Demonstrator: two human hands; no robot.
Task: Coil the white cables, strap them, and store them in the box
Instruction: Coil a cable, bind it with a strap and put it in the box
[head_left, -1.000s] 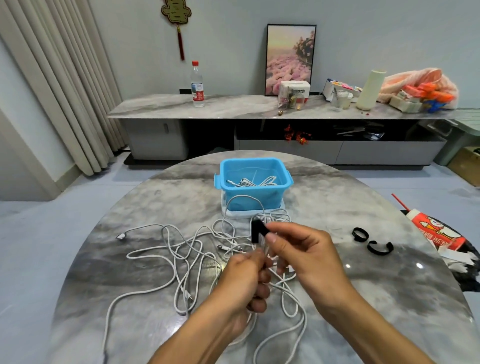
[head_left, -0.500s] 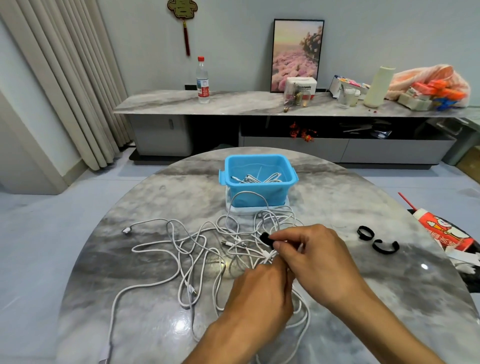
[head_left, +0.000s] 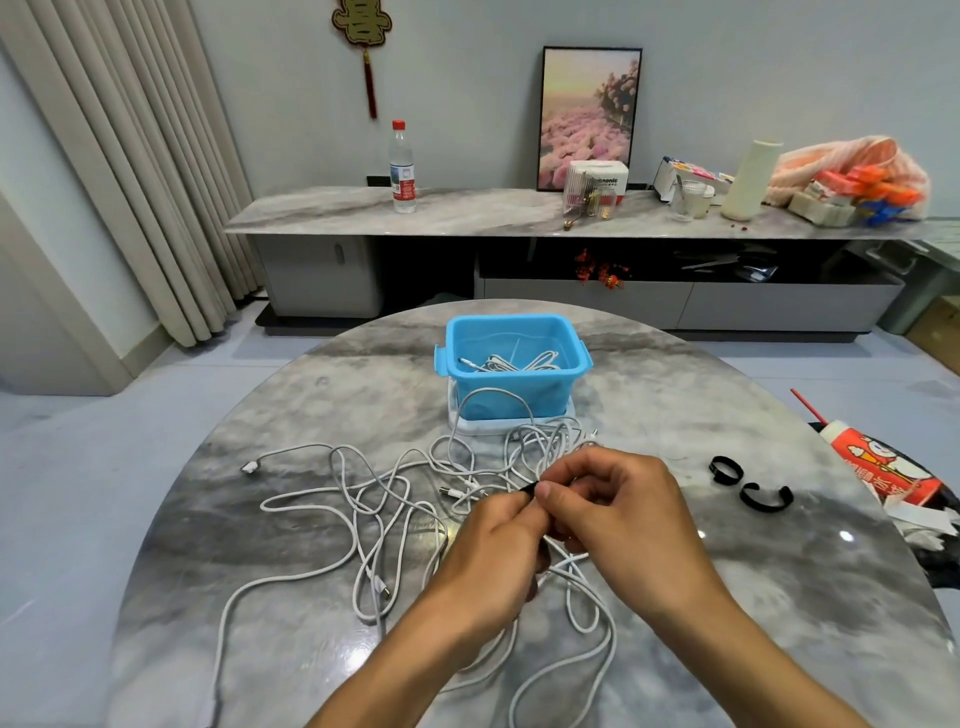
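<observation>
White charging cables (head_left: 363, 519) sprawled in loose tangled loops over the near half of the round grey marble-patterned table (head_left: 779, 597), with one plug end lying out to the left and long strands running toward the near edge. Above that tangle the two bare hands met over the middle of the table. The left hand (head_left: 493, 561) was curled round a bunch of cable, its fingers tucked underneath so that how many strands it held could not be told. The right hand (head_left: 618, 514) had its fingers bent, and its thumb and forefinger pinched a short black strap (head_left: 529, 489) right at the left hand's fingertips. Cable loops hung from both hands down to the tabletop.

Off to the right, well apart from the hands, two more curled black straps (head_left: 748, 483) lay side by side on the table. Beyond the tangle stood the blue rectangular plastic box (head_left: 511, 395), open on top and resting on a white lid or tray (head_left: 462, 426); some white cable already lay inside it, and one loose loop rose against its front wall.

Farther back ran a long grey marble-topped sideboard (head_left: 467, 213) carrying a clear plastic water bottle with a red cap (head_left: 402, 167) and a framed picture of pink flowers (head_left: 589, 117).
</observation>
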